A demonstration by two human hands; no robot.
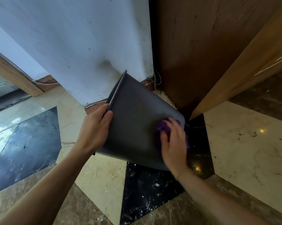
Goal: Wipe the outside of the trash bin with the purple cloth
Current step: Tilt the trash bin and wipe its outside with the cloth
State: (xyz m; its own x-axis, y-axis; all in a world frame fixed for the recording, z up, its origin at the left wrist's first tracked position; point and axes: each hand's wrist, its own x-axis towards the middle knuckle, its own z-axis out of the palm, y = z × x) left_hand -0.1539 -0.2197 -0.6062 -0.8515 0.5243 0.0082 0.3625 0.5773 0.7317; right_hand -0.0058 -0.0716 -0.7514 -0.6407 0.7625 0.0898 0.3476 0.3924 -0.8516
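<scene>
Hands: we count two, both bare.
Left hand (94, 127): clamped on the bin's rim, thumb on the outer face.
Right hand (173, 143): blurred, so we think it presses the one purple cloth (163, 129) flat, fingers curled over it.
Trash bin (137, 120): one, grey, tipped, held above the floor (101, 174).
Wall (75, 43): one white pillar behind, wooden door (202, 46) beside it.

matt grey plastic trash bin (133, 120), soft purple cloth (163, 129), glossy marble floor (244, 140)
</scene>
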